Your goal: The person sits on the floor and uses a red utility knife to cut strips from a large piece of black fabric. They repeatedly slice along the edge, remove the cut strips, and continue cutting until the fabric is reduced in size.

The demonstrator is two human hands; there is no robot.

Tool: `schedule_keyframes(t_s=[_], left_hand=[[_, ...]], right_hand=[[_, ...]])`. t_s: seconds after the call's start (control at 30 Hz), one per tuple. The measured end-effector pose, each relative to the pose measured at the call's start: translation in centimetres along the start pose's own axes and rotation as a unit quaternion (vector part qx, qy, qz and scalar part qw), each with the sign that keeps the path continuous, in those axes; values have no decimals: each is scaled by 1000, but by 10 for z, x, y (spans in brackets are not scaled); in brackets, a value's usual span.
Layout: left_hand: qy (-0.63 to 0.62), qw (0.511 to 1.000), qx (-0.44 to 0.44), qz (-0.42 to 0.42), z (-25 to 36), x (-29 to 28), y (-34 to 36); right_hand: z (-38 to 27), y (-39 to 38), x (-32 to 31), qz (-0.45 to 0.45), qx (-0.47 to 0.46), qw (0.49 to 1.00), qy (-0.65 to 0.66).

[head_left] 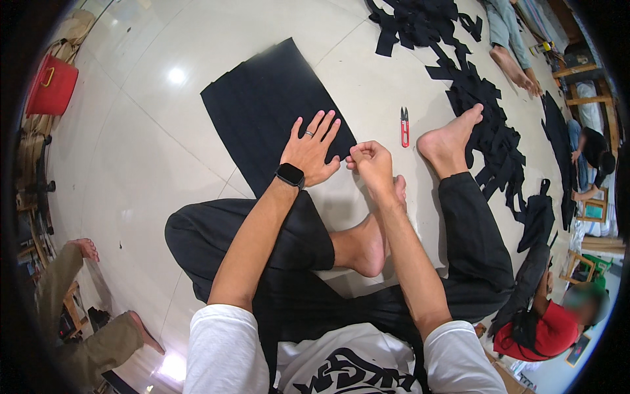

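Note:
A dark, roughly rectangular piece of cloth (pixel 262 98) lies flat on the tiled floor in front of me. My left hand (pixel 310 152) rests on its right part, palm down with the fingers spread. At the cloth's right edge, my right hand (pixel 373 165) has its thumb and fingers pinched together. Whether they hold the cloth's edge or something small such as a thread, I cannot make out. Red-handled thread snips (pixel 404 128) lie on the floor beyond my right hand, blades pointing away from me.
Heaped black cloth strips (pixel 482 111) trail along the right, beside my right foot (pixel 449 141). A red tub (pixel 54 85) stands at the far left. Other people sit around: bare feet (pixel 515 69) at the upper right, a red-shirted person (pixel 545 331) at the lower right, khaki-clad legs (pixel 108 345) at the left.

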State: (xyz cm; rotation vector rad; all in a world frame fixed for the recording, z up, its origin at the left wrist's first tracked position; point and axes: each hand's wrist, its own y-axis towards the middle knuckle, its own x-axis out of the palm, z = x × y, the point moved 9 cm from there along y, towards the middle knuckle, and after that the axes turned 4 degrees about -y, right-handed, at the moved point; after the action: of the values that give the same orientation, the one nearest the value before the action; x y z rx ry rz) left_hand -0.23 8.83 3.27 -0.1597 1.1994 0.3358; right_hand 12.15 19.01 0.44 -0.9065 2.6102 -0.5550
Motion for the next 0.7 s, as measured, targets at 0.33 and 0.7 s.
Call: schedule_keyframes(t_s=[0.33,0.7], left_hand=[[1,1000,13,12,0,-1,-1],[-9,1000,12,5,0,-2,-1]], right_hand=[[-18,1,-9,-9,-84,965,-250],[-11,2,-1,-74,-73,957,-272]])
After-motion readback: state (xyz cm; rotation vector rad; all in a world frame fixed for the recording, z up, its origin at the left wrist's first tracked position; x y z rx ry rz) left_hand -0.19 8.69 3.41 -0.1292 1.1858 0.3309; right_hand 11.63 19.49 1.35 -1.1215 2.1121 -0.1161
